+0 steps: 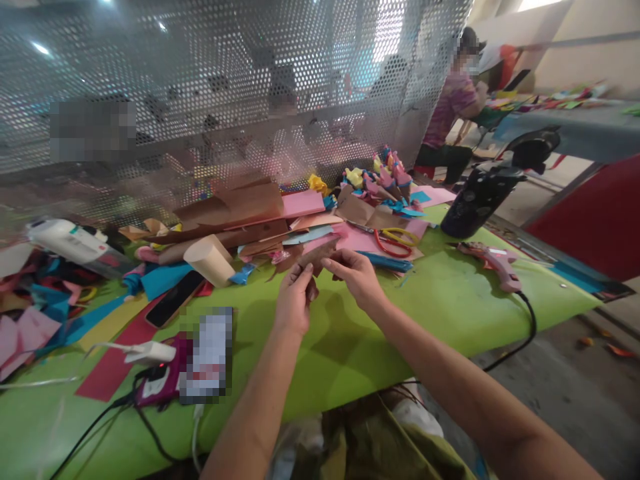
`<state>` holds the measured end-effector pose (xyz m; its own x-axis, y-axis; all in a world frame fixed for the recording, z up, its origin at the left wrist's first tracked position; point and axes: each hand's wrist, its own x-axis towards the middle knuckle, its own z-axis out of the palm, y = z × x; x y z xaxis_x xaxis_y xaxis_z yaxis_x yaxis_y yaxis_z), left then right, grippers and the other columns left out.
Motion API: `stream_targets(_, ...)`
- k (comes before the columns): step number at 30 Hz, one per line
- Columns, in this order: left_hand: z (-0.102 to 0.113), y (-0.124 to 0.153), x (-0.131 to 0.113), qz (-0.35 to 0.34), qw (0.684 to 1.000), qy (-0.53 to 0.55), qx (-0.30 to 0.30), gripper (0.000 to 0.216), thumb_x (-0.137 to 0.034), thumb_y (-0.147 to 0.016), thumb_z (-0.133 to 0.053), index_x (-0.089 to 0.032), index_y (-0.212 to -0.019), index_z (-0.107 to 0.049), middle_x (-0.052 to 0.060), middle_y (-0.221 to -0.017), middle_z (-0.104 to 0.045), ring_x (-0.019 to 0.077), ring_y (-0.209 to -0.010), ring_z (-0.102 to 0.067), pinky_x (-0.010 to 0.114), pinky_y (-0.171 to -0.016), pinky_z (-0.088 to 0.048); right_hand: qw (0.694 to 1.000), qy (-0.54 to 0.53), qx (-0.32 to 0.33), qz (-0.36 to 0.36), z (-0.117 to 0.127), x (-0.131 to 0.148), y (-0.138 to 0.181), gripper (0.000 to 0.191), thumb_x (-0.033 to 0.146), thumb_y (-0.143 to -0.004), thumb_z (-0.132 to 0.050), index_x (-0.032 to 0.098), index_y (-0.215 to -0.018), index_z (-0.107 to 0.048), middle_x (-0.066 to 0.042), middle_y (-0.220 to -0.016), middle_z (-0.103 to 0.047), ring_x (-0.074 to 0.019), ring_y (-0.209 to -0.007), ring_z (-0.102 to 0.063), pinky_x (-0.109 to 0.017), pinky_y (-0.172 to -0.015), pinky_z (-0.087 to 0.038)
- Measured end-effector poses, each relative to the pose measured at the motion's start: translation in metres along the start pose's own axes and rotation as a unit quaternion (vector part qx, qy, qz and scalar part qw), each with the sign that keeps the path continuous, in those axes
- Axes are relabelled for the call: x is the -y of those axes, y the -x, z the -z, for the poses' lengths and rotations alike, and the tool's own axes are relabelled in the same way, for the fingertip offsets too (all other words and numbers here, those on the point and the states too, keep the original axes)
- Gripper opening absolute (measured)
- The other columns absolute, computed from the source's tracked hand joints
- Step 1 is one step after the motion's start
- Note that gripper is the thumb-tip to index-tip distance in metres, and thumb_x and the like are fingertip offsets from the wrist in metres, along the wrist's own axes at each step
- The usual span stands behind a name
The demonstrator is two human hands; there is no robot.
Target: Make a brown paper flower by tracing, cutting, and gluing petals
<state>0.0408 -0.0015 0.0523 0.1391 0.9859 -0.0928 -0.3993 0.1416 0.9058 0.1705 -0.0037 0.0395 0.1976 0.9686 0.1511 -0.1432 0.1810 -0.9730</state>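
Between my two hands, over the green table [350,360], is a small piece of brown paper [320,255]. My left hand [299,293] pinches its near left part, fingers closed. The thumb and forefinger of my right hand [356,273] are closed on its right end. Just beyond the hands lie pink paper [357,240], scissors with red and yellow handles [393,243] and a blue strip-like bundle [385,261]. What the curled fingers cover on the paper's underside is hidden.
A pink glue gun [495,263] with a black cord lies right; behind it stands a black bottle [477,197]. At left are a phone [175,298], a cardboard roll [207,259], a purple power socket [165,383] and paper scraps. A perforated metal screen [225,87] rises behind. A person [453,107] sits beyond.
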Motion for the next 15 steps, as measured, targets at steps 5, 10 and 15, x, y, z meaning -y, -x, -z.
stream_targets(5,0.0022,-0.0013,0.0009,0.019,1.0,0.008,0.005,0.028,-0.031,-0.065,-0.083,-0.017,-0.076,-0.061,-0.01,-0.053,-0.047,0.0005,-0.037,-0.024,0.019,-0.04,-0.017,1.0,0.01,0.009,-0.001,-0.0009,-0.0042,-0.0013,0.041,0.057,-0.064,-0.08,0.021,-0.064,-0.061,0.002,-0.058,-0.057,-0.0123,-0.056,-0.048,-0.026,-0.052,-0.041)
stream_targets(10,0.0002,-0.0004,0.0005,0.025,0.999,0.027,0.001,0.027,-0.03,-0.068,-0.082,-0.018,-0.077,-0.059,-0.01,-0.054,-0.047,0.0014,-0.037,-0.028,0.02,-0.041,-0.02,1.0,-0.009,0.018,-0.007,-0.0035,-0.0043,-0.0006,0.043,0.058,-0.061,-0.082,0.02,-0.069,-0.064,0.002,-0.062,-0.06,-0.0122,-0.058,-0.049,-0.026,-0.053,-0.04)
stream_targets(15,-0.0002,0.0008,0.0012,0.027,0.999,0.023,0.019,0.03,-0.032,-0.07,-0.081,-0.018,-0.072,-0.054,-0.012,-0.047,-0.039,0.0015,-0.035,-0.026,0.019,-0.042,-0.02,1.0,0.003,0.023,0.018,-0.0049,-0.0108,-0.0015,0.043,0.058,-0.063,-0.081,0.02,-0.07,-0.063,0.002,-0.062,-0.059,-0.0116,-0.056,-0.046,-0.026,-0.052,-0.036)
